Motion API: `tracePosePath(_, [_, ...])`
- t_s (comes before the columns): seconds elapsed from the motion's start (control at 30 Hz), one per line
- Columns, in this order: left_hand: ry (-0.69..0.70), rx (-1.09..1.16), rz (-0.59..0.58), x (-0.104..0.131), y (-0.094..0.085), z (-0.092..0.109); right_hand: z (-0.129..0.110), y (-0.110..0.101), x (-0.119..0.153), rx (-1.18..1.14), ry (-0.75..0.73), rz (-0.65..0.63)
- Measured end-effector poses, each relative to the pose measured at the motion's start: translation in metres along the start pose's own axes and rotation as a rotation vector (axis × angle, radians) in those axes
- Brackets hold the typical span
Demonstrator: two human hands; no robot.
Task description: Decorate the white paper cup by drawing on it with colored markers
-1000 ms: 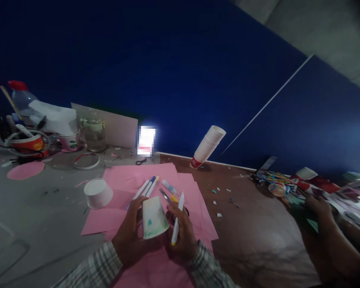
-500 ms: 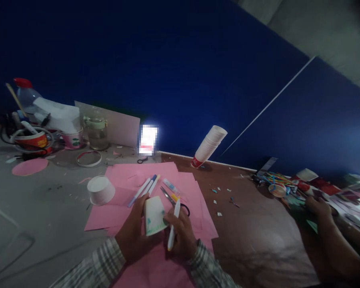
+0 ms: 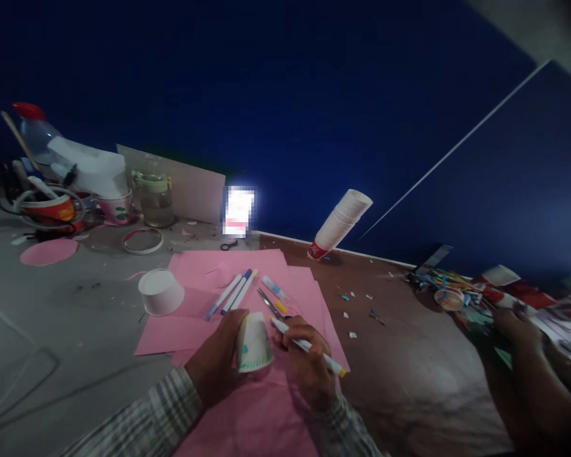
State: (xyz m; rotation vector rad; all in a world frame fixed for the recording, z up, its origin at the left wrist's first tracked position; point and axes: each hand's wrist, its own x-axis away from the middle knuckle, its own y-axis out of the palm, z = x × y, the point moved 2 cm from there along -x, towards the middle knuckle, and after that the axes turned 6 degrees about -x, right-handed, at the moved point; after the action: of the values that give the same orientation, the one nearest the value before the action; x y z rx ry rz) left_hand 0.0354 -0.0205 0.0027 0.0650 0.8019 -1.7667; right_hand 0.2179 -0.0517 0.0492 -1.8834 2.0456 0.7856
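Observation:
My left hand (image 3: 223, 355) is closed around a white paper cup (image 3: 254, 343) that carries green and blue marks near its lower edge. In my right hand (image 3: 309, 362) is a white marker (image 3: 305, 346) with yellow ends, slanting with its upper-left tip close to the cup. Just beyond the cup, scissors (image 3: 269, 302) lie on pink paper (image 3: 185, 343), their handles partly behind my right hand. Three markers (image 3: 233, 292) rest side by side on the sheets. Near the scissors are a clear-and-blue tube (image 3: 275, 289) and a yellow cap (image 3: 280, 306).
A white tub (image 3: 160, 292) sits upside down at the left. A leaning stack of paper cups (image 3: 340, 225) stands by the blue wall. Further left are a glass jar (image 3: 152, 200) and a tape ring (image 3: 143, 241). Another person's hand (image 3: 518, 327) is at the right near craft materials.
My right hand has shifted right, away from the cup, and the marker has swung from nearly upright to slanting. The cup has turned in my left hand. The whole view has shifted slightly.

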Motion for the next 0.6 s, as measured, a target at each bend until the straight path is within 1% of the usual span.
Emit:
tracePosePath(0.07, [0.054,-0.011,-0.022,-0.001,0.0,0.0,0.0,0.004,-0.002,-0.083,0.093,0.062])
tracePosePath(0.17, [0.077,-0.029,-0.013,0.0,0.0,-0.001,0.003,0.005,-0.001,-0.173,0.259,0.156])
tracePosePath(0.23, [0.079,-0.032,-0.001,0.001,0.001,-0.003,0.006,0.005,0.002,-0.19,0.318,0.172])
tracePosePath(0.3, [0.068,-0.04,-0.008,0.002,0.002,-0.005,0.007,0.003,0.003,-0.174,0.312,0.162])
tracePosePath(0.43, [0.075,-0.04,-0.019,0.002,0.004,-0.007,0.01,0.001,0.004,-0.108,0.245,0.127])
tracePosePath(0.53, [0.096,-0.056,-0.005,0.002,0.003,-0.005,0.01,0.0,0.004,-0.03,0.252,0.122])
tracePosePath(0.6, [0.092,-0.112,-0.001,0.002,0.002,-0.004,0.009,0.0,0.004,0.037,0.259,0.127])
